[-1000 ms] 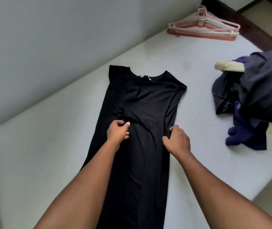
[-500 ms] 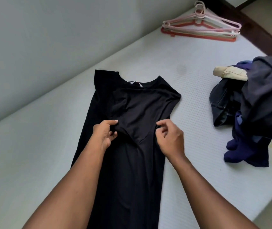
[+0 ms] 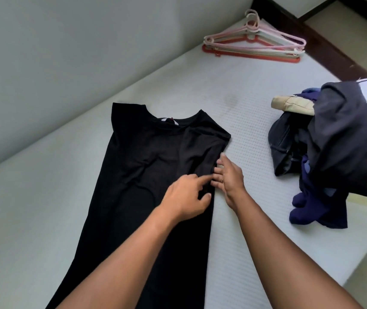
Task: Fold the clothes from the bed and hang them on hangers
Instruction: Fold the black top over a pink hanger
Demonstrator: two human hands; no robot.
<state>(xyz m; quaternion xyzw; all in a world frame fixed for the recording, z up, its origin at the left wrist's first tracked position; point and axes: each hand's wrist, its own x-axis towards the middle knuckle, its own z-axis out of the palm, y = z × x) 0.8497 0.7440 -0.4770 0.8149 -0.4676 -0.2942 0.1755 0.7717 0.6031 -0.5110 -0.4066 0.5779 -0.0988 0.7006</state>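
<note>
White mattress (image 3: 245, 253) fills the view, set against a grey wall (image 3: 66, 52) on the left; its right edge drops off at lower right.

Nearest: both bare forearms reach in from the bottom. Black dress (image 3: 155, 152) lies flat and lengthwise on the mattress, with its skirt running out of the bottom of the view and its neckline at the far end.

Left hand (image 3: 184, 199) rests on the dress near its right edge. The index finger is straight, pointing at that edge, and the other fingers are loosely bent, holding nothing.

Right hand (image 3: 231, 179) lies on bare mattress just beside the same edge, thumb raised. Its fingertips meet the fabric below the sleeve; whether they pinch it cannot be told.

Bare strip of mattress runs between the dress's left edge and the wall. A wider bare lane separates its right edge from the pile (image 3: 334, 152) of dark and navy clothes at the right.

Beyond the neckline: open mattress with a faint stain (image 3: 230, 100).

Farthest: hangers (image 3: 256, 45), pink, pale and orange, stacked flat near the far end, well apart from the dress. Dark frame (image 3: 334, 52) borders that end.
</note>
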